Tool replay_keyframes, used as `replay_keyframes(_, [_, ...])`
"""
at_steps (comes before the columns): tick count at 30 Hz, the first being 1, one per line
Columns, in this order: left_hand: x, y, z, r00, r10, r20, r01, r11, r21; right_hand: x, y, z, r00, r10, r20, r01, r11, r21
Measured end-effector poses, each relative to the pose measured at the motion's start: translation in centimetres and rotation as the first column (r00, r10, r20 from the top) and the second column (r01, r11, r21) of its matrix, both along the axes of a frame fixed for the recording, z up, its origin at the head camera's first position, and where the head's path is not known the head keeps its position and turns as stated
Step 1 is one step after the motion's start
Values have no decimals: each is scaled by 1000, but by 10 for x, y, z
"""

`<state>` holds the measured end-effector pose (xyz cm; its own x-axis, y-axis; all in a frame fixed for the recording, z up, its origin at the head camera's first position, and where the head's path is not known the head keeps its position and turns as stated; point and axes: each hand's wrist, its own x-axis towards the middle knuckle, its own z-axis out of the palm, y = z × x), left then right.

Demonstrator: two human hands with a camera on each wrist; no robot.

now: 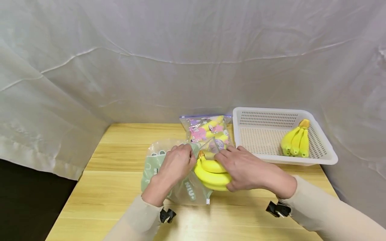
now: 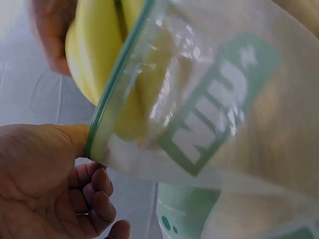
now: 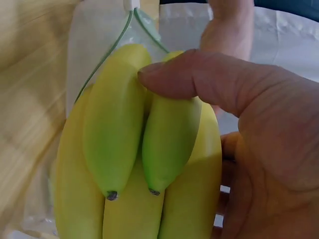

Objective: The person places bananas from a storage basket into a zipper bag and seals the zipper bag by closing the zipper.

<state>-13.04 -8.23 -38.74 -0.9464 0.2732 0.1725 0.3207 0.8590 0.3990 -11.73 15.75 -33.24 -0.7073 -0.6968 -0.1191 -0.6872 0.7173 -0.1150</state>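
Observation:
My right hand (image 1: 245,169) grips a bunch of bananas (image 1: 212,177), its thumb lying across the upper bananas in the right wrist view. The stem end of the bunch is inside the mouth of a clear and green zip bag (image 2: 219,104) printed "NIU+". With thumb and fingers, my left hand (image 1: 178,162) pinches the green-edged rim of that bag, as the left wrist view shows. The bag's mouth is parted around the bananas, and a white slider (image 3: 131,4) sits at one end of the zip.
Behind the hands lies a zip bag with pink prints (image 1: 197,132), bananas inside it. At the back right a white perforated basket (image 1: 256,134) holds another bunch of bananas (image 1: 295,140). Grey cloth (image 1: 181,83) hangs along the back and sides of the wooden table (image 1: 99,194).

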Motion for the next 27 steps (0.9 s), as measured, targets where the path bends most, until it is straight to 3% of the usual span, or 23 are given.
replay_keyframes(5, [7,3,3,999,-34,-39,35,999,17,-8,-7,-11,997,-82,13,82,997,-2])
replay_keyframes(9, [12,5,6,999,-30,-28,31,999,43,-15,-11,-14,977,-188,102,196,978,-72])
replay_keyframes(15, [20,8,8,999,8,-31,-5,995,95,-22,-15,-14,917,-283,281,340,924,-178])
replay_keyframes(22, [26,14,13,998,50,-40,-43,988,145,-24,-20,-15,852,-363,377,469,849,-244])
replay_keyframes(27, [30,17,18,996,72,50,-79,982,174,-26,-23,-18,798,-424,429,566,771,-292])
